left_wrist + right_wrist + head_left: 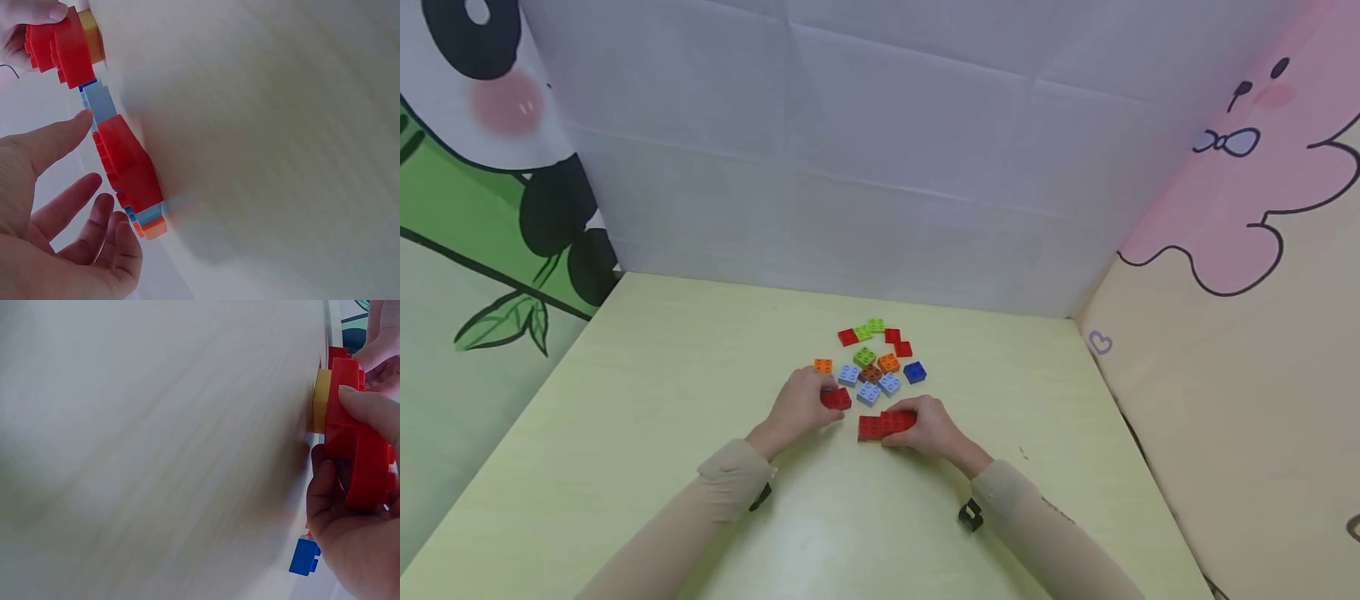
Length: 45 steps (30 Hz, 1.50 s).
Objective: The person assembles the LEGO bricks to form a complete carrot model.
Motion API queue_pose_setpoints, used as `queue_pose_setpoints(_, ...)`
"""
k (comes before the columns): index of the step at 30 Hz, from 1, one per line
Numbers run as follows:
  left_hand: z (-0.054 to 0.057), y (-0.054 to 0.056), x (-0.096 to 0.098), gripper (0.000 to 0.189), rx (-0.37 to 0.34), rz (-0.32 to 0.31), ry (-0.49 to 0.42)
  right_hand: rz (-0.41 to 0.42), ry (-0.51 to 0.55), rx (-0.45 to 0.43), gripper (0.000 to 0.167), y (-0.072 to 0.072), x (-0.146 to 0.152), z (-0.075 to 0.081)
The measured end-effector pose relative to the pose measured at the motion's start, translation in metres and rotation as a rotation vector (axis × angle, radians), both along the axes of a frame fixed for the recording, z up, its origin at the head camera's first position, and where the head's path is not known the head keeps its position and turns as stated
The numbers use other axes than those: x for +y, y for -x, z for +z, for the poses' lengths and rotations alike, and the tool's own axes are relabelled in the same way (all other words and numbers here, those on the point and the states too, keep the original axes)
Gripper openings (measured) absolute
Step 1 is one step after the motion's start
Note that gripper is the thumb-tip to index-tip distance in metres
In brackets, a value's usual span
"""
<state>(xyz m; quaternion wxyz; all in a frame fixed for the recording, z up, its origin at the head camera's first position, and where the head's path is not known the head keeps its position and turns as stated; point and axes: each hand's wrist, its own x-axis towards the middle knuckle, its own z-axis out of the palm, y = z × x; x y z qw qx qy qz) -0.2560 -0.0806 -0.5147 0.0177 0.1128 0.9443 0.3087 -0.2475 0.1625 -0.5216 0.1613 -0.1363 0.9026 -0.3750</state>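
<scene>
Left hand (801, 402): wide grip — thumb and fingers spread about a red brick (837, 399), contact unclear
Right hand (928, 427): pinches the joined red bricks (887, 425) between thumb and fingers
Yellow brick (321, 400): under the joined red bricks
Blue brick (914, 372): beyond the right hand — on the table (805, 542)
2 orange bricks (888, 363): beyond the hands

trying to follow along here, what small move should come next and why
Probably close the left hand on the nearby red brick: its thumb and fingers look parted beside that brick, not pinching it, while the right hand is occupied gripping other red bricks.
</scene>
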Motion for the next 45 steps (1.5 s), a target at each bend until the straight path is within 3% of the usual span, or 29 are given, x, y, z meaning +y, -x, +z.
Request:
queue_pose_setpoints(10, -0.007, 0.004, 0.0, 0.041, -0.019, 0.015, -0.011, -0.003, 0.001, -0.003, 0.043, 0.003, 0.001, 0.001)
queue_pose_setpoints(16, -0.009, 0.002, 0.003, 0.035, -0.037, -0.007, 0.025, 0.003, 0.01, -0.006, 0.042, 0.001, 0.001, -0.001)
queue_pose_setpoints(26, -0.011, 0.001, 0.013, 0.058, -0.013, -0.09, 0.068, 0.007, 0.002, 0.007, 0.042, 0.001, 0.001, -0.001)
queue_pose_setpoints(33, -0.016, 0.005, 0.014, 0.033, 0.035, -0.134, 0.069, 0.017, 0.009, 0.008, 0.041, 0.002, 0.001, -0.001)
queue_pose_setpoints(38, -0.012, 0.006, 0.013, 0.031, 0.029, -0.15, 0.068, 0.006, 0.007, 0.005, 0.041, 0.003, -0.001, 0.001)
queue_pose_setpoints(45, 0.004, -0.001, 0.016, 0.037, -0.017, -0.135, 0.051, -0.006, 0.003, -0.005, 0.04, 0.001, 0.0, 0.0)
